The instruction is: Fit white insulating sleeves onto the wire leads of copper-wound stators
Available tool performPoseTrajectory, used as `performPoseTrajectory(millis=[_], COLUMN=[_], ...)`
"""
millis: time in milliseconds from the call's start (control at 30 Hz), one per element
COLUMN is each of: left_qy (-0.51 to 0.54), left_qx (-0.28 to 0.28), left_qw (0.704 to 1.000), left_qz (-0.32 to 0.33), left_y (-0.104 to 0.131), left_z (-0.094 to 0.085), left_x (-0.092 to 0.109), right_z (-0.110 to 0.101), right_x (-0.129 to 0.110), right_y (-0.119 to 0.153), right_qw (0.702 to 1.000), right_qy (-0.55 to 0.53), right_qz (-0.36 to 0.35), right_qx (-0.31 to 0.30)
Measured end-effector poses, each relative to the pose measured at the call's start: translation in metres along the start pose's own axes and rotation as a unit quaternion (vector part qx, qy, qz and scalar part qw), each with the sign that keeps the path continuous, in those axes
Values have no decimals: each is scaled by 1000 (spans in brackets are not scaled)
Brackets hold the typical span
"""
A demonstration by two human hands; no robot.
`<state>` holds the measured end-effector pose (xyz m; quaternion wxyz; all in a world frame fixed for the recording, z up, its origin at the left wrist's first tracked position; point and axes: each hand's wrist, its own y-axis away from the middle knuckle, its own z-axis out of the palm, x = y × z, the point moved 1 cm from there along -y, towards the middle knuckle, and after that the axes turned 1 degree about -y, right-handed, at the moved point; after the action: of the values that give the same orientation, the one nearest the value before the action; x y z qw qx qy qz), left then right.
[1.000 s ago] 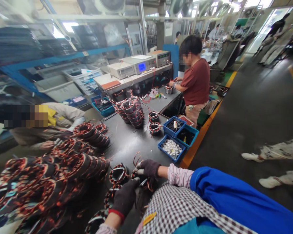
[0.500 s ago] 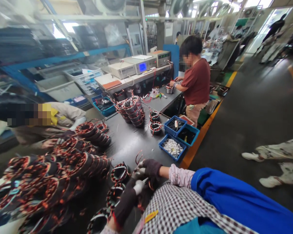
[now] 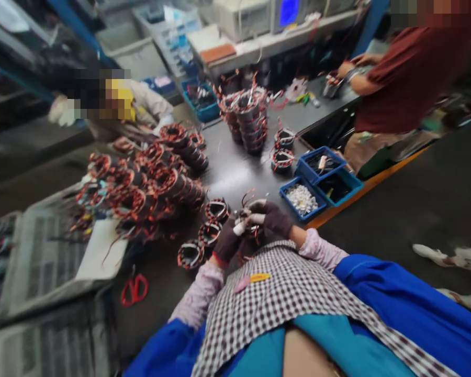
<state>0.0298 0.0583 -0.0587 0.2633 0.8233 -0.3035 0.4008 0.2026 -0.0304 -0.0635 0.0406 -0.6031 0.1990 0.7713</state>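
Note:
My left hand (image 3: 230, 238), in a dark glove with pale fingertips, is closed in front of my checked apron. My right hand (image 3: 273, 219), gloved alike, meets it with bent fingers. Both pinch the thin lead wires (image 3: 248, 197) of a motor stator (image 3: 254, 232), whose body is mostly covered by the hands. Exactly what lies between the fingertips is too small to make out. Just left of my hands, three stators with orange windings and white ties stand on the dark table: the far one (image 3: 217, 209), the middle one (image 3: 210, 232) and the near one (image 3: 190, 254).
Stacked stators (image 3: 168, 183) fill the table's left side; another stack (image 3: 249, 118) stands farther back. Blue bins, one with white pieces (image 3: 301, 199), sit at right. Red-handled scissors (image 3: 134, 289) lie at left. One co-worker (image 3: 141, 104) sits opposite, another (image 3: 400, 78) works at back right.
My view has tilted down and swung left, bringing the scissors and a grey crate into sight. My hands stay together at the stator's wires.

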Motion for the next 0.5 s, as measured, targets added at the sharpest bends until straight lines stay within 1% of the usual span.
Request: performPoseTrajectory(millis=[33, 67, 100, 133, 167, 200, 233, 267, 333, 400, 433, 500], left_qy=[23, 16, -8, -51, -111, -173, -230, -280, -350, -389, -402, -416], left_qx=[33, 53, 54, 35, 3, -35, -68, -93, -134, -177, -187, -178], left_qw=[999, 997, 997, 997, 994, 984, 971, 955, 927, 904, 896, 889], left_qz=[-28, -47, -53, -45, -27, -6, 10, 20, 25, 33, 42, 70], left_y=[0, 1, 4, 7, 11, 14, 15, 15, 12, 8, 6, 4], left_z=[0, 0, 0, 0, 2, 3, 5, 6, 8, 6, 4, 0], left_x=[-8, -15, -21, -25, -26, -25, -23, -20, -13, -8, -7, -7], right_z=[-15, -33, -53, -73, -93, -111, -128, -142, -163, -177, -181, -179], right_x=[1, 4, 6, 9, 11, 13, 15, 16, 16, 14, 13, 14], right_y=[0, 0, 1, 1, 2, 3, 4, 5, 7, 7, 6, 6], right_qw=[998, 991, 976, 955, 928, 902, 886, 873, 857, 834, 823, 803], right_qy=[30, 72, 125, 184, 248, 305, 337, 363, 391, 421, 434, 457], right_qz=[2, 10, 27, 48, 75, 106, 131, 153, 180, 192, 195, 194], right_qx=[54, 116, 176, 229, 268, 286, 290, 288, 283, 300, 310, 328])
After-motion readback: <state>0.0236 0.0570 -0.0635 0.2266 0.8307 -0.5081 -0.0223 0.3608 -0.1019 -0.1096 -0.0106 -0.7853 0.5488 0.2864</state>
